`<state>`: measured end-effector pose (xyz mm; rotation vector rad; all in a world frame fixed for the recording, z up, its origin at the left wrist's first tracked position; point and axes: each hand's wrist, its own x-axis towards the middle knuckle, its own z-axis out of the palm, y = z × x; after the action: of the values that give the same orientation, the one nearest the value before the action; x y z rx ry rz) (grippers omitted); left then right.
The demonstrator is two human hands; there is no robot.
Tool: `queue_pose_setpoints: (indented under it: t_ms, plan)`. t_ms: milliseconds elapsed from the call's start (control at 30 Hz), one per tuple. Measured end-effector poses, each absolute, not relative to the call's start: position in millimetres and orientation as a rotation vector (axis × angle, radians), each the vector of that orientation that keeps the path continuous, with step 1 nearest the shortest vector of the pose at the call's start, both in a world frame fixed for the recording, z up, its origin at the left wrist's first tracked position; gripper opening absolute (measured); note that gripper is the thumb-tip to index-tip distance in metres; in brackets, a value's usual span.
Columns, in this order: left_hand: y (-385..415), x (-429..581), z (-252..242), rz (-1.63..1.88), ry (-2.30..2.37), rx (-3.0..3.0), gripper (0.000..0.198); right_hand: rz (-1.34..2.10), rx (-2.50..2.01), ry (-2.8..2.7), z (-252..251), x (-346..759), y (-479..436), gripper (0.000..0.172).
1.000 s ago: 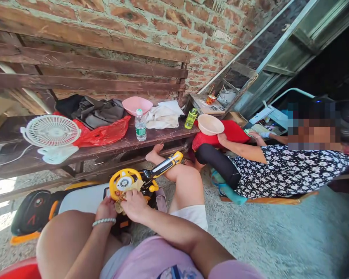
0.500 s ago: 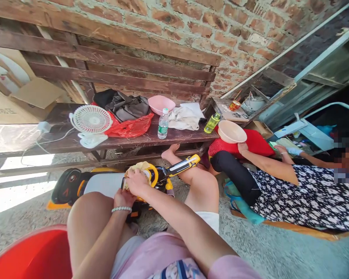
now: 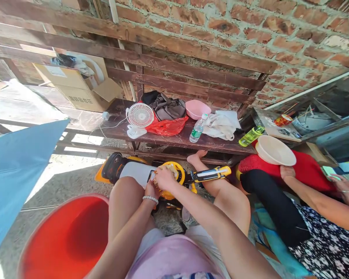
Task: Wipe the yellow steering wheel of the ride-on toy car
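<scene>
My left hand [image 3: 152, 190], with a pale bead bracelet at the wrist, is closed low between my knees. Pressed against it from above is my right hand [image 3: 165, 179], its fingers bent and closed. What they grip is mostly hidden; a small dark-rimmed edge and a yellowish bit show beside the fingers. Both hands are over a ride-on toy digger, right by its yellow steering wheel [image 3: 180, 173]. The toy's white seat [image 3: 136, 173] and its black-and-yellow arm [image 3: 211, 174] stretch out to either side.
A dark wooden bench [image 3: 168, 142] carries a white fan [image 3: 140, 115], a water bottle [image 3: 197, 130], a pink bowl [image 3: 198, 109] and a green bottle [image 3: 251, 136]. A red tub [image 3: 61, 240] stands at my left, beneath a blue sheet [image 3: 20, 162]. At right, another person's hand touches a cream basin [image 3: 276, 150].
My view has swung left, so the bench and toy appear farther right, and the red tub and blue sheet show more. Both hands stay together by the steering wheel.
</scene>
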<state>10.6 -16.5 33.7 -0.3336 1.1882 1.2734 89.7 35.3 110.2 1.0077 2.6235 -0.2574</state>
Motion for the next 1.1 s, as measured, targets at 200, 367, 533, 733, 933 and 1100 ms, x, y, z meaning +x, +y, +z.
queue_pose_setpoints:
  t_ms: [200, 367, 533, 733, 933, 1100]
  plan:
    - [-21.7, 10.0, 32.0, 1.177, 1.221, -0.263, 0.033, -0.345, 1.165, 2.518, 112.2, 76.9, 93.1, 0.033]
    - [-16.2, 13.9, 26.3, 1.118, 1.338, -0.084, 0.029, -0.396, 1.423, 2.355, 113.7, 95.4, 115.7, 0.042]
    - [-9.9, 19.4, 21.4, 1.051, 1.432, 0.0, 0.018, -0.45, 1.628, 2.166, 118.6, 120.3, 121.0, 0.041]
    - [-5.8, 19.3, 17.7, 1.037, 1.456, 0.029, 0.014, -0.481, 1.785, 2.095, 115.9, 141.4, 84.2, 0.048]
    - [-9.2, 18.7, 15.3, 1.071, 1.372, 0.025, 0.017, -0.514, 1.745, 2.143, 110.6, 153.8, 19.0, 0.058]
    - [-9.9, 20.8, 12.0, 1.169, 1.269, -0.09, 0.018, -0.556, 1.68, 2.164, 103.7, 147.2, -20.7, 0.075]
